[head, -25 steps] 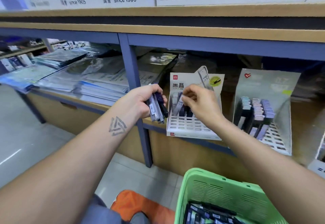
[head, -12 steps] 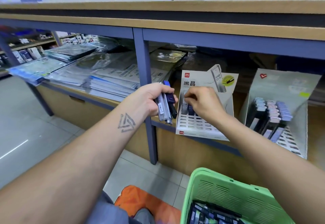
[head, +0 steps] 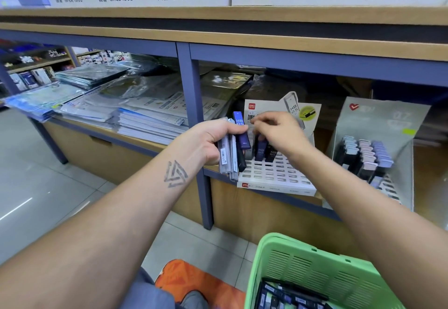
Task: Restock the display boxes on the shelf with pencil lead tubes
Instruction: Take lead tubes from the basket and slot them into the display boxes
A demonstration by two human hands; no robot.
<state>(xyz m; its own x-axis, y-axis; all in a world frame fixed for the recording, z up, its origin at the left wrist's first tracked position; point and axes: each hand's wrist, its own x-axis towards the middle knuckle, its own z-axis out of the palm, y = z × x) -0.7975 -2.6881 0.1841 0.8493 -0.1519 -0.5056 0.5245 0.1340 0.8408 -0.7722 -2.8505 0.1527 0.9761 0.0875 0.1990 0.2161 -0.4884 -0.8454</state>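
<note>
white display box (head: 274, 175) holds few upright tubes (head: 260, 151); green basket (head: 315, 272) holds more; left hand (head: 208, 141) grips tube bundle (head: 231, 148); right hand (head: 278, 131), fingers pinched, grasp unclear, has risen from box toward bundle

The white display box (head: 276, 175) is partly covered by the right hand (head: 278, 131), whose fingertips cannot be made out. Tubes in the green basket (head: 315, 267) are cut off by the bottom edge.

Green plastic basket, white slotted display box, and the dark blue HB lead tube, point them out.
Green plastic basket (head: 312, 267): head view, perforated near wall.
White slotted display box (head: 271, 175): head view, empty slotted tray.
Dark blue HB lead tube (head: 241, 129): head view, labelled face.
</note>
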